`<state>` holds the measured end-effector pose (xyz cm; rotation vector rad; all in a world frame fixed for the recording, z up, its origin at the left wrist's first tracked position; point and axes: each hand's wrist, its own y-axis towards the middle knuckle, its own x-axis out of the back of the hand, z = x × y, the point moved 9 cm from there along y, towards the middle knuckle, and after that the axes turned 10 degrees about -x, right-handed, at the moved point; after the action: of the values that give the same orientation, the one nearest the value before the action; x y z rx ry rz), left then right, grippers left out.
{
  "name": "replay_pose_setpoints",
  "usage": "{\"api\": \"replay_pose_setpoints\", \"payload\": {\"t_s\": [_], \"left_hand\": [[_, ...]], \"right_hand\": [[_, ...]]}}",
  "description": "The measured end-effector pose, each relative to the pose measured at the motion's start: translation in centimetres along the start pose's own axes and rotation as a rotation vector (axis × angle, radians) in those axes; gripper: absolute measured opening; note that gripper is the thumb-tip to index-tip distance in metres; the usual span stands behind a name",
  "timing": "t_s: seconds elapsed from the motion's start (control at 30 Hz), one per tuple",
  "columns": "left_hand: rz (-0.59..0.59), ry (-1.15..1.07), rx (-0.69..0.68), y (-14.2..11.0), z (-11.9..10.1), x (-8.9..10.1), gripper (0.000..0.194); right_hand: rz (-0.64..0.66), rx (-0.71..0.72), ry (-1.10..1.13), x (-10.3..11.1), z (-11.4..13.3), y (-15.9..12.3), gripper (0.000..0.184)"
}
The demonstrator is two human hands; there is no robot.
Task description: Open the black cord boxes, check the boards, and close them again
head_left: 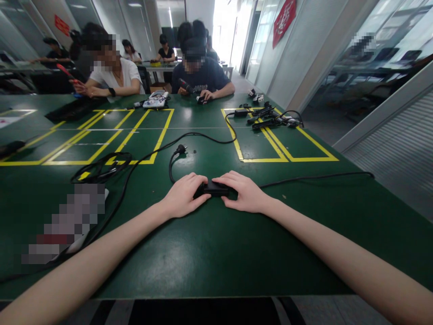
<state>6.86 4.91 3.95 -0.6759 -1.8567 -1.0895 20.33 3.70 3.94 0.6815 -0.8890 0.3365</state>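
A black power adapter [216, 189] lies in front of me at the middle of the green table [176, 253]. My left hand [185, 195] grips its left end, fingers over the top and thumb on the near side. Its right end is in the grip of my right hand [244, 193], held the same way. From behind my left hand a short cord curves away to a black plug [181, 149]. A thin black cable [318, 177] runs from my right hand towards the table's right edge. Both ends of the adapter are partly hidden by my fingers.
A coiled black cable [101, 168] and a long pixelated object [67, 225] lie at left. Yellow tape marks the table. Several black devices [267, 118] sit far right, a white device [156, 99] at the far edge. Two people sit opposite, one holding a dark tool [184, 85].
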Motion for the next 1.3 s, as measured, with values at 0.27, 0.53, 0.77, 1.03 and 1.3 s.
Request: {"api": "replay_pose_setpoints", "payload": {"t_s": [0.27,0.53,0.77,1.03,1.3], "left_hand": [[0.019,-0.017,-0.03,0.2,-0.7,-0.1,0.033],[0.02,0.026,-0.08,0.1,-0.7,-0.6,0.026],[0.03,0.029,-0.08,0.0,-0.8,-0.5,0.026],[0.042,0.092,-0.106,0.1,-1.3,-0.4,0.028],[-0.01,0.09,-0.083,0.1,-1.4,-0.1,0.033]], "right_hand": [[0.092,-0.001,-0.1,-0.9,-0.2,-0.2,0.045],[0.126,-0.018,-0.092,-1.0,-0.4,-0.1,0.029],[0.137,-0.027,-0.066,-0.9,-0.2,-0.1,0.026],[0.126,0.005,-0.119,-0.8,0.1,-0.2,0.037],[0.136,0.026,-0.223,-1.0,0.4,-0.3,0.035]]}}
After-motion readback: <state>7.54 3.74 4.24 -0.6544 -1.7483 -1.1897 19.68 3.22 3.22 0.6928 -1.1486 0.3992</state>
